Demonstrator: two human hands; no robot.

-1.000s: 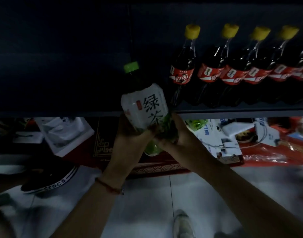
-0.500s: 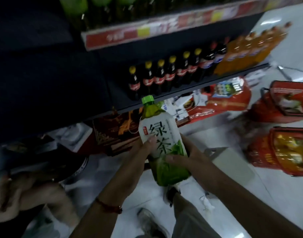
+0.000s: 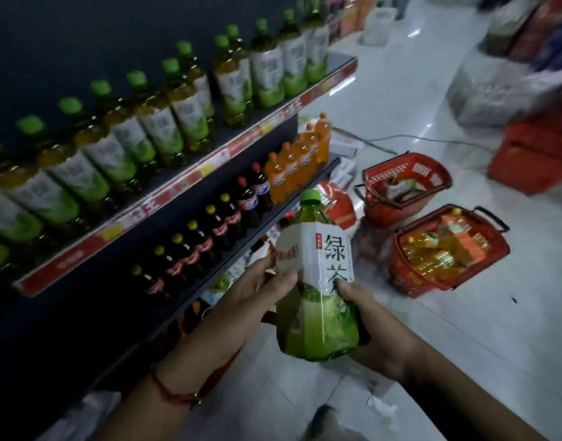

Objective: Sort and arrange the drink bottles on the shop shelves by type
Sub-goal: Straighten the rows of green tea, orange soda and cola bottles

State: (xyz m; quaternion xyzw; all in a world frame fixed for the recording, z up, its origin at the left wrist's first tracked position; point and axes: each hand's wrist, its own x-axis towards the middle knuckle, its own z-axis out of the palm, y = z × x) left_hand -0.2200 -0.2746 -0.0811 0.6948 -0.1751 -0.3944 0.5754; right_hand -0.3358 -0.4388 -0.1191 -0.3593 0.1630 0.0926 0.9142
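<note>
A large green tea bottle (image 3: 317, 281) with a green cap and a white and green label is upright in front of the shelves. My left hand (image 3: 251, 300) grips its left side and my right hand (image 3: 368, 323) grips its lower right side. Several matching green tea bottles (image 3: 165, 122) line the upper shelf (image 3: 177, 186). On the lower shelf (image 3: 273, 224) stand several dark cola bottles with yellow caps (image 3: 190, 246), two dark bottles with red caps (image 3: 254, 192) and several orange soda bottles (image 3: 298, 157).
Two red shopping baskets stand on the white tiled floor at the right: the nearer one (image 3: 448, 249) holds orange drink bottles, the farther one (image 3: 403, 183) a few packs. Red boxes (image 3: 534, 154) and wrapped goods lie farther right. Packets lie under the lower shelf.
The view has swung up and right, from the cola shelf to the green tea row above. Both hands have kept hold of the green tea bottle, now away from the lower shelf.
</note>
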